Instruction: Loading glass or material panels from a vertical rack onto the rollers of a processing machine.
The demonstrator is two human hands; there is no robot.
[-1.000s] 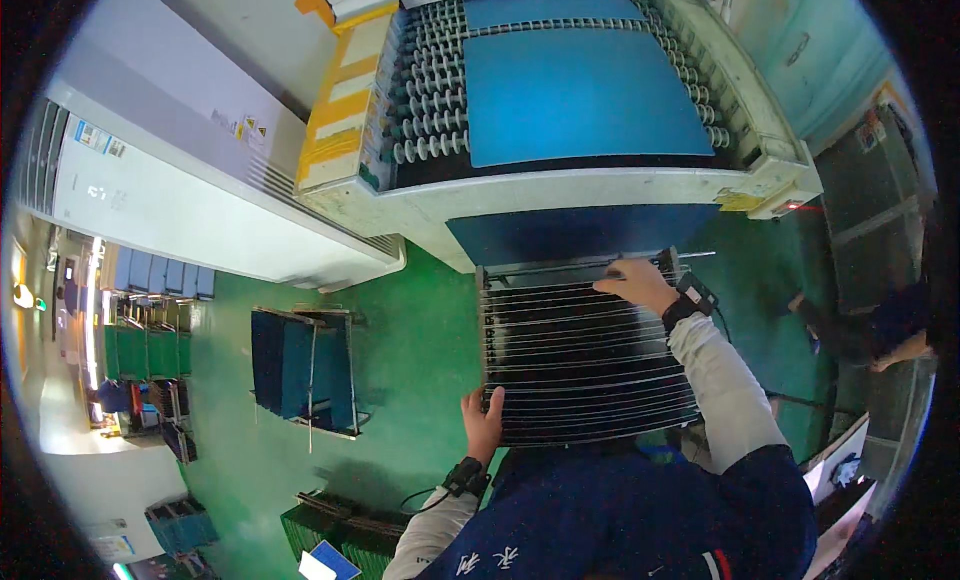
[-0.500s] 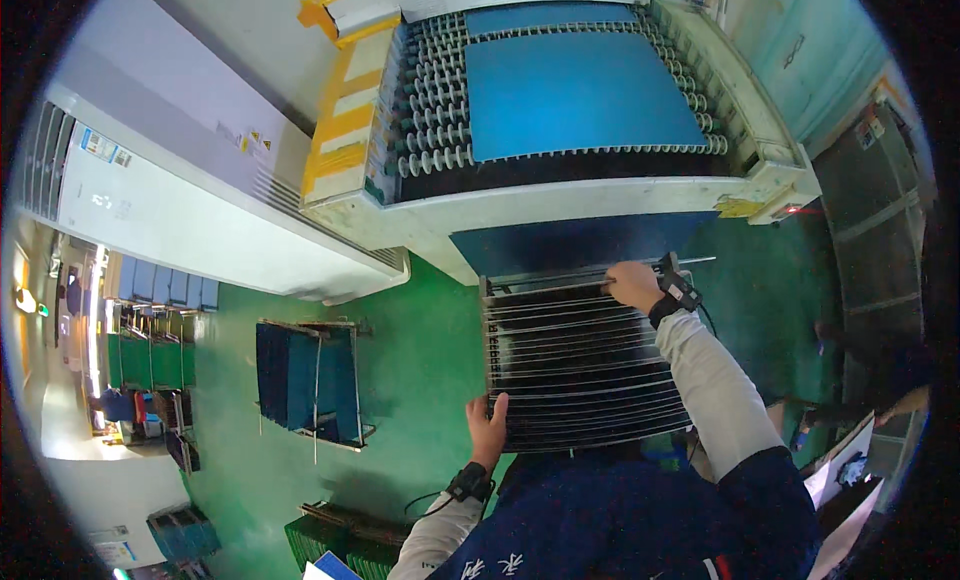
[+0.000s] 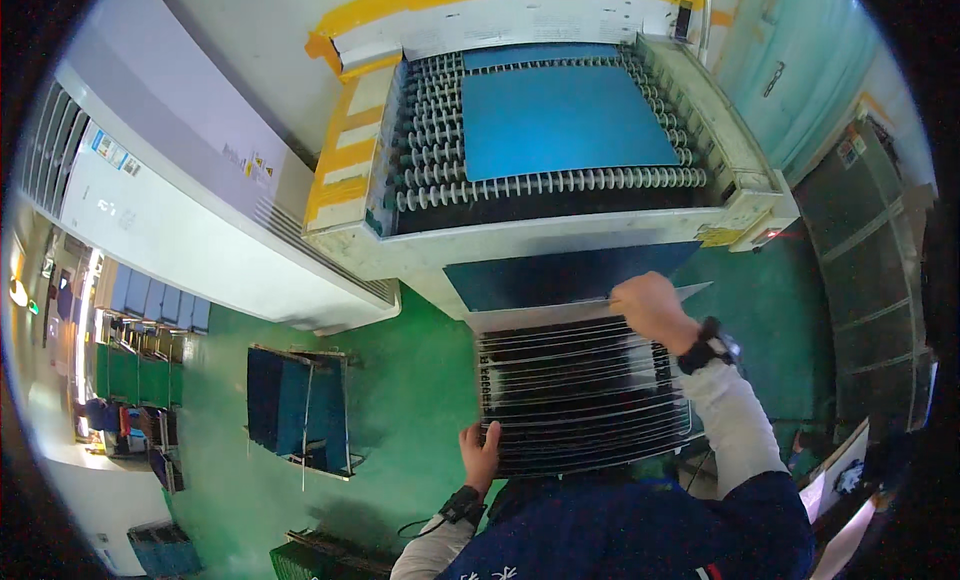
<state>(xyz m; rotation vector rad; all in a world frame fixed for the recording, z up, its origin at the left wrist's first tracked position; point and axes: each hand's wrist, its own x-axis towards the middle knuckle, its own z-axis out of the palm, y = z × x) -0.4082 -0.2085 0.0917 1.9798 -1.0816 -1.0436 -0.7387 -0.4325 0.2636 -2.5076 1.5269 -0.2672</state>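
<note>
A rack stands upright in front of me, with dark thin panels and curved pale rods running across it. My left hand touches its near left corner, thumb and fingers apart. Above the far right part of the rack, my right hand is closed, its fingers curled. A thin pale strip crosses behind that hand and ends in a point on its right; whether the fingers grip it is hidden. Just beyond is a dark blue panel against the machine front. A bright blue panel lies flat on the machine's rollers.
The roller machine spans the far side. A tall white air conditioner leans into view at left. Another rack of blue panels stands on the green floor, with a green-panel rack nearer. Dark grey panels stand at right.
My right hand has lifted off the rack's far edge and shifted right. The pale strip shows more. The front roller row now appears before the bright blue panel. My left hand keeps its place.
</note>
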